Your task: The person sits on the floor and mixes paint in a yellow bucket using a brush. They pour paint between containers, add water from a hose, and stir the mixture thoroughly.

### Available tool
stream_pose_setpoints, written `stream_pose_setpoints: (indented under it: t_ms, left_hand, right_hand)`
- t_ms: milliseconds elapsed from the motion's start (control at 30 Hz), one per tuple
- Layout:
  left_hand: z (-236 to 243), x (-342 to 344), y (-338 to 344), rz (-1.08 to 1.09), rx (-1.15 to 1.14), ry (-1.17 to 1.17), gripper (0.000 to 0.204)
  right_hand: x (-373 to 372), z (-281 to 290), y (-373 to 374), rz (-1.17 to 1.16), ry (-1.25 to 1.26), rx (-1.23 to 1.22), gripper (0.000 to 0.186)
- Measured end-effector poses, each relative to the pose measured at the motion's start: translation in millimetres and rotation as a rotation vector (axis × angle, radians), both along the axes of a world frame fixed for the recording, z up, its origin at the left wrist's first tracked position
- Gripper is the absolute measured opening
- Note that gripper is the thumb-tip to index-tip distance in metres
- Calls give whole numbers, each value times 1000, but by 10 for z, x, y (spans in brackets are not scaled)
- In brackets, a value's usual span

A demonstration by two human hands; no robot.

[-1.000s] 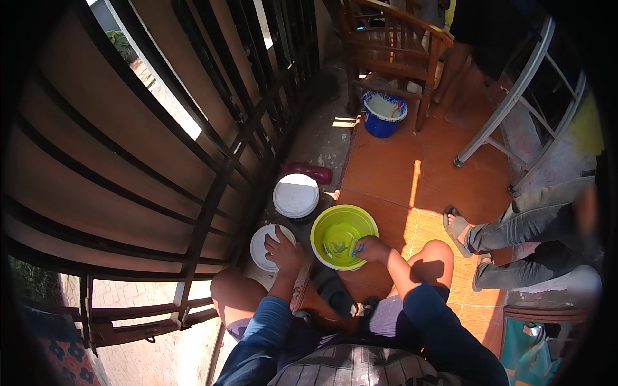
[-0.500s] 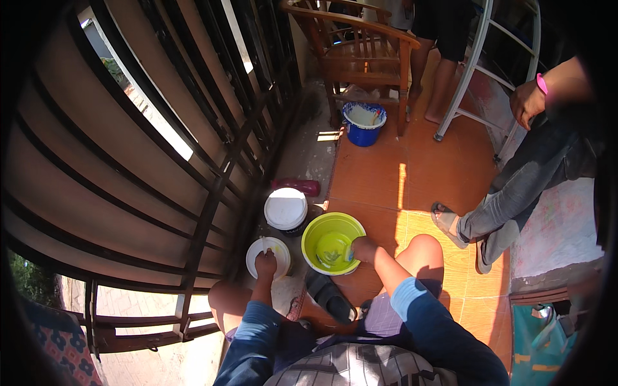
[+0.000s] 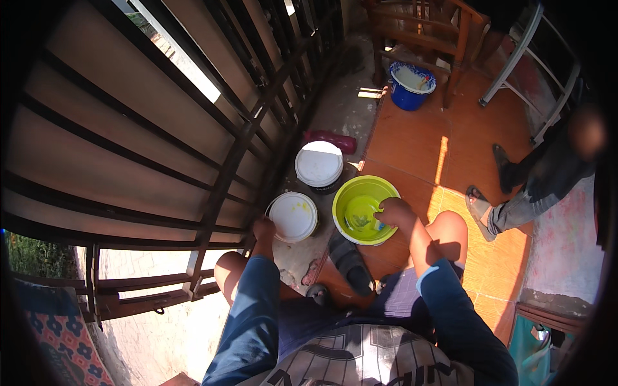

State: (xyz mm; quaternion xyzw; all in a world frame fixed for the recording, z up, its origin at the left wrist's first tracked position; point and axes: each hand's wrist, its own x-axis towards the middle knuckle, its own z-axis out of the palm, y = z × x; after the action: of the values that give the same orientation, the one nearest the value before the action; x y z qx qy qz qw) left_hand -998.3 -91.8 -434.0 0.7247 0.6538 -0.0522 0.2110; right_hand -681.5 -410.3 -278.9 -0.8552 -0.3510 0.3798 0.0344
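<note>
My left hand (image 3: 262, 228), fingers curled, grips what looks like the handle at the left side of the nearer white bucket (image 3: 291, 216), whose top has yellow smears. My right hand (image 3: 397, 212) is over the right side of a lime-green basin (image 3: 352, 190), closed on a small blue object (image 3: 380, 224) partly hidden by it; I cannot tell what it is. Pale streaks show on the basin's bottom. Behind the nearer bucket stands another white-lidded bucket (image 3: 318, 164). A dark sandal (image 3: 349, 260) lies just below the basin.
Metal bars (image 3: 212, 212) line the left. Beyond lie a maroon bottle (image 3: 331, 141), a blue bucket (image 3: 409, 96) and a wooden chair (image 3: 460, 35). An aluminium ladder (image 3: 515, 48) stands at right, near another person's legs and sandalled feet (image 3: 534, 209) on orange tiles (image 3: 418, 141).
My left hand went from atop the nearer white bucket to its left edge. My right hand stays at the basin. My view shifted, and the other person's hand near the ladder is now blurred.
</note>
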Motion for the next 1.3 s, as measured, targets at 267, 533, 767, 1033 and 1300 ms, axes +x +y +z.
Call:
stream_pose_setpoints:
  t_ms: [267,533,767,1033,1300]
  left_hand:
    - [141,3,-79,698,-707,-596,69]
    - [657,733,-802,-288,124,-47,106]
    - [864,1097,-1177,-385,-131,192,113]
    - [849,1173,-953,-747,-19,366,118]
    - [1343,926,-504,-823,-93,41,61]
  right_hand:
    - [-35,-106,-33,70,40,186,58]
    - [-28,71,-193,2,73,207,63]
    - [-379,430,-454,-183,119,563,50]
    - [-750,426,-494,-2,210,536,51]
    - [-669,544,-622,-65,83,482,54]
